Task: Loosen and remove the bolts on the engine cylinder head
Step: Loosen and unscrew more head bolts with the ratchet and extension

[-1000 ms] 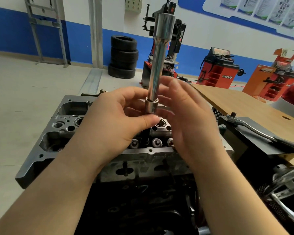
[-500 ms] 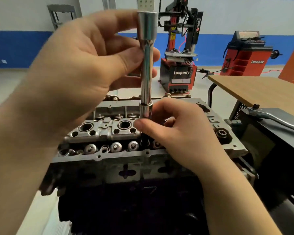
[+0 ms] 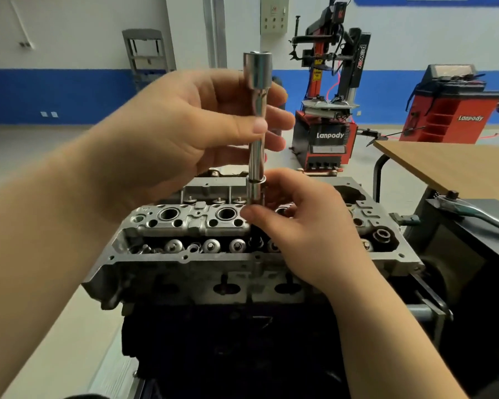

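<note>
Bare cast aluminium fills the middle of the bench: the cylinder head (image 3: 202, 249) sits on a dark engine block (image 3: 228, 341), its long open trough holding a row of round valve-spring caps (image 3: 211, 245), with two round bores in the raised rail behind them. Above its left half the left hand (image 3: 185, 133) is closed around the upper shaft of a polished extension bar (image 3: 256, 139), thumb pressed across the front, the wide square-drive end standing clear above the fingers. The bar stands upright, and its lower socket (image 3: 254, 194) is pinched by the right hand (image 3: 308, 226), fingertips curled just over the head's middle; whether it sits on a bolt I cannot tell. Right of the head, a ratchet handle (image 3: 473, 211) lies on a dark box, beside a wooden table (image 3: 450, 165). Open floor stretches left.
</note>
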Demonstrator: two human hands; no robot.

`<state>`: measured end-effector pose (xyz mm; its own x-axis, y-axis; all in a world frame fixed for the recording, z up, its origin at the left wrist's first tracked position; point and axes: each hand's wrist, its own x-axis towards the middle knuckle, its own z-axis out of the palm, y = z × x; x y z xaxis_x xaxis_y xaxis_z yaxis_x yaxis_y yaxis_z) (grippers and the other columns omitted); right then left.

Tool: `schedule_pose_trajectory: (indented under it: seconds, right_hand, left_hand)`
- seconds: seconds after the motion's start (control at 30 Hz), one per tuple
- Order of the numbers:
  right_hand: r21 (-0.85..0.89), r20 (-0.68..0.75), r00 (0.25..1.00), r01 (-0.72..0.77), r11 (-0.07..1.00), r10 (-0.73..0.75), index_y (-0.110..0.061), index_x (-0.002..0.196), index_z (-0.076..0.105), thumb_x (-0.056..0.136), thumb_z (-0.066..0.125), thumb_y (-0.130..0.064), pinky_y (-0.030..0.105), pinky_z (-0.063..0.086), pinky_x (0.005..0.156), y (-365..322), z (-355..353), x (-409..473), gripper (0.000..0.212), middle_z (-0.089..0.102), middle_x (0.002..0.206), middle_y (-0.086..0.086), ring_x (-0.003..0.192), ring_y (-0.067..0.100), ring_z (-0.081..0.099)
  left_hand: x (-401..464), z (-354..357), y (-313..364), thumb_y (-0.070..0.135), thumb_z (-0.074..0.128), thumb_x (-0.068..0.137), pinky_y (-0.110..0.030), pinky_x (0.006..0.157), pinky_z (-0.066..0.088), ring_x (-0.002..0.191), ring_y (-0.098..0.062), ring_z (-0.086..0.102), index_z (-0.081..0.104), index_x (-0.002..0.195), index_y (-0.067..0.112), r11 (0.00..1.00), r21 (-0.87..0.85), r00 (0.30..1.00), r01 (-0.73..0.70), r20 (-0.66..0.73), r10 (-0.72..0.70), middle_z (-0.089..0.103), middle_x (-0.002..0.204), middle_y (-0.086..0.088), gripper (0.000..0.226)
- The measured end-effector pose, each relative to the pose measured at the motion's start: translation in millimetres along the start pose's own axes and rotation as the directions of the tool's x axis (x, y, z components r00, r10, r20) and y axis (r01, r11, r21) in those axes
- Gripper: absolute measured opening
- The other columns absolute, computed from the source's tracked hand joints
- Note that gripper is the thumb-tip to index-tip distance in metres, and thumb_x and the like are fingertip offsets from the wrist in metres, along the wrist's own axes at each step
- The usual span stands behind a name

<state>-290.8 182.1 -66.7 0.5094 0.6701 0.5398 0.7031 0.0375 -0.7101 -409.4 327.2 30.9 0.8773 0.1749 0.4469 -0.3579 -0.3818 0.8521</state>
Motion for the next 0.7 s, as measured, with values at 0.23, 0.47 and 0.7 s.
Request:
schedule_pose_trajectory:
  seconds: [0.23, 0.47, 0.7]
  right_hand:
    - [-0.027, 0.080, 0.996, -0.022, 0.999, 0.024, -0.049, 0.131, 0.058, 0.093, 0.067, -0.050, 0.042, 0.055, 0.091, -2, -2, -4, 0.039, 0.071, 0.112, -0.025, 0.111, -0.003, 0.064]
    - [-0.103, -0.093, 0.994, -0.060, 0.993, 0.051, -0.032, 0.081, 0.065, 0.090, 0.075, -0.049, 0.039, 0.053, 0.073, -1, 2, -5, 0.022, 0.068, 0.079, -0.016, 0.079, 0.003, 0.063]
    - [-0.081, -0.039, 0.999, -0.035, 0.996, 0.032, -0.039, 0.093, 0.069, 0.089, 0.064, -0.064, 0.035, 0.053, 0.076, -4, 3, -5, 0.026, 0.069, 0.089, -0.025, 0.088, -0.001, 0.064]
  left_hand:
    - [-4, 4, 0, 0.014, 0.078, 0.078, -0.030, 0.078, 0.065, 0.094, -0.022, 0.080, 0.074, 0.111, 0.009, 0.995, 0.095, 0.990, 0.023, -0.141, -0.009, 0.081, 0.097, -0.004, 0.033]
    - [-5, 2, -8, 0.010, 0.069, 0.098, -0.038, 0.094, 0.063, 0.112, -0.026, 0.076, 0.071, 0.130, 0.016, 0.997, 0.031, 0.996, 0.068, -0.057, -0.066, 0.079, 0.118, -0.006, 0.033]
    - [-5, 7, -6, 0.017, 0.086, 0.074, -0.032, 0.074, 0.066, 0.087, -0.020, 0.080, 0.075, 0.103, 0.017, 0.985, 0.170, 0.972, -0.006, -0.230, 0.045, 0.081, 0.091, 0.001, 0.032]
